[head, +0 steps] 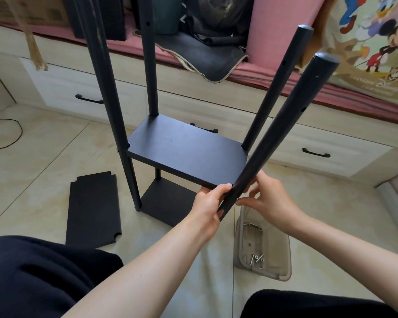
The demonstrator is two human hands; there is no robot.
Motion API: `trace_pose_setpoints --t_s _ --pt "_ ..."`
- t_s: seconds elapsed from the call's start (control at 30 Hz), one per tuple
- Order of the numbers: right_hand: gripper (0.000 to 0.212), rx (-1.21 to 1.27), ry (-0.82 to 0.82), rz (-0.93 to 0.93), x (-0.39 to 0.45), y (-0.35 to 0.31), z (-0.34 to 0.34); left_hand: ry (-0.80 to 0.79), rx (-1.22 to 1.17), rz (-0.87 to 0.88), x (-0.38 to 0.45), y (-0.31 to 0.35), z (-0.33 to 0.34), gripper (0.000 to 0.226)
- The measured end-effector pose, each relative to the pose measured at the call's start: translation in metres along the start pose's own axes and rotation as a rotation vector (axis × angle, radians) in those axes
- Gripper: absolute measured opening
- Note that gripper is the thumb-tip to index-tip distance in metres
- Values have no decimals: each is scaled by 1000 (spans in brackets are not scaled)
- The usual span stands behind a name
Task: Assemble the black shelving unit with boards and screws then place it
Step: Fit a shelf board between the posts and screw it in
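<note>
- The left hand is curled round the near black pole, thumb up against the corner of the middle shelf board, which lies just beyond and to the left of both hands
- The right hand sits just right of that pole, fingertips pinched at a small metal screw on the pole's side; how far the screw has gone in cannot be told
- The step in hand looks like fixing this corner of the board to the pole
- To do it well, the left hand should keep the pole pressed into the board's corner notch so hole and board edge stay lined up, while the right starts the screw square to the pole, by fingers, before any hard tightening
- A tilted start risks cross-threading or a loose corner
- The shelving unit stands on the floor directly ahead of the hands, its long axis upright; four poles rise past the middle board, with a bottom board low down, left of the left hand
- The held pole runs from between the hands up and away to the right
- A spare board lies flat well left of the left hand, long axis running away from the person
- More screws wait in a clear tray below the right hand
</note>
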State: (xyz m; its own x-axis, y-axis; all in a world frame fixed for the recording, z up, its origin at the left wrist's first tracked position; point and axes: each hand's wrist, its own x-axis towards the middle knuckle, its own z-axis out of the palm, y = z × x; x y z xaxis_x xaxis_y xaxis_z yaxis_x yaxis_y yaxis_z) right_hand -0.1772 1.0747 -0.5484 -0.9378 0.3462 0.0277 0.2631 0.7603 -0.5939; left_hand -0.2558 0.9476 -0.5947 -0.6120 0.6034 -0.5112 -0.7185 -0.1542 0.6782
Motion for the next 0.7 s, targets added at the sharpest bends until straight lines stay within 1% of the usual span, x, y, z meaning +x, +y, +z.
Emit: trace_pose_setpoints --t_s 0.1,0.17,0.27,0.33,0.4,0.43,0.47,0.5,0.53,0.57,0.6,0.63,0.67,0.7 --pt "41 21 12 -15 5 -3 0 23 4 1 -4 2 1 39" --pt "41 45 1 -8 7 -6 0 44 32 5 -5 4 0 40" --pt "57 126 -56 75 8 -11 1 75 100 -7 -8 8 -5 36" --pt "69 276 -143 181 9 -14 1 82 159 -10 -12 14 -6 29" --pt "74 382 -178 265 12 -15 1 91 314 -17 -19 20 -8 21" --pt "75 406 -177 293 13 -15 1 107 451 -11 -24 23 -10 19" --pt "75 418 -174 314 14 -17 1 146 639 26 -29 24 -14 19" --pt "77 426 -172 333 15 -18 1 209 891 129 -34 25 -19 17" --pt "80 437 -170 350 15 -18 1 305 1220 316 -39 25 -25 13" --pt "85 452 -167 364 15 -18 0 389 1509 563 -43 25 -30 11" --pt "90 467 -162 375 15 -19 0 408 1687 834 -46 23 -36 15" --pt "95 479 -152 387 15 -20 -1 389 1756 1060 -46 23 -40 22" --pt "99 492 -139 399 15 -20 -1 344 1761 1187 -46 25 -40 31" --pt "102 509 -130 414 15 -20 -2 292 1758 1237 -41 27 -39 41"
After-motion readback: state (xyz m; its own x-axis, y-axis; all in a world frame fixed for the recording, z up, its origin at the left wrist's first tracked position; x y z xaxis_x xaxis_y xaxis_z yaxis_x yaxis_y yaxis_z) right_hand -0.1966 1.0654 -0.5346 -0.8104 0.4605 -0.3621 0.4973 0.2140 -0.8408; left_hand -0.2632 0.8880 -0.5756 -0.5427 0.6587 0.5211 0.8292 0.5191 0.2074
